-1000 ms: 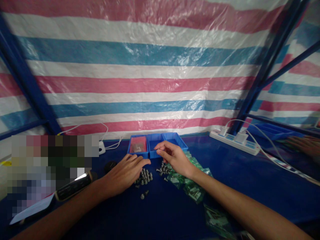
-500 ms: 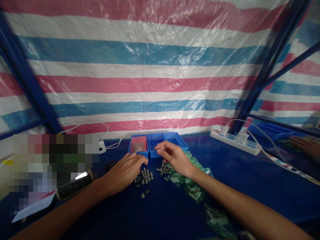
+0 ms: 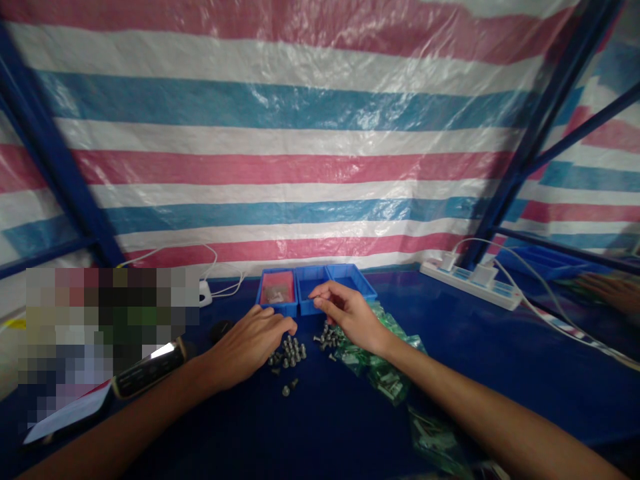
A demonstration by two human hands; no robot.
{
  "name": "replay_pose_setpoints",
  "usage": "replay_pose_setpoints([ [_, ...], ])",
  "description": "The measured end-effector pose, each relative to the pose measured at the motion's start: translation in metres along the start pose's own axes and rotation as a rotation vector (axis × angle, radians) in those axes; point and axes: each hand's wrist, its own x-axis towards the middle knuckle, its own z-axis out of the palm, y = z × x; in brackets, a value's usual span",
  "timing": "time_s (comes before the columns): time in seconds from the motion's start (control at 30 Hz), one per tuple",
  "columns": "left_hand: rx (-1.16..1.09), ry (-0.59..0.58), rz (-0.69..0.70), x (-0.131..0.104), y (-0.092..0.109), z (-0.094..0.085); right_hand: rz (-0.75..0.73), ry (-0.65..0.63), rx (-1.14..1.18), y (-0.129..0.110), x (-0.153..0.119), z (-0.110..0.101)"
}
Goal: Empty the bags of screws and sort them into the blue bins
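Observation:
My left hand (image 3: 253,341) is palm down beside a pile of small metal knobs or bolts (image 3: 294,352), its fingers curled. Its fingertips are hidden, so anything held under them cannot be seen. My right hand (image 3: 350,315) is raised in front of the blue bins (image 3: 313,309), thumb and forefinger pinched together. A tiny dark sliver shows at that pinch, too small to name. Beneath this hand lies a second heap of small screws (image 3: 327,337). Two loose metal pieces (image 3: 287,391) rest nearer to me on the blue table (image 3: 320,433).
A pink-lined blue bin (image 3: 278,310) stands at the back. Green plastic packets (image 3: 390,383) of metal parts lie under my right forearm. A white power strip (image 3: 470,285) sits at back right; a dark, shiny device (image 3: 150,370) lies left. Another person's hand (image 3: 607,291) shows far right.

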Motion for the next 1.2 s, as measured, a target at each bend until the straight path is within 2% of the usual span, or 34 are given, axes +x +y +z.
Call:
replay_pose_setpoints([
  [0.63, -0.011, 0.005, -0.067, -0.002, 0.002, 0.007, -0.01, 0.006, 0.005, -0.001, -0.001, -0.001],
  [1.2, -0.013, -0.055, -0.077, -0.004, -0.001, 0.008, -0.021, 0.0, -0.038, 0.001, -0.002, -0.002],
])
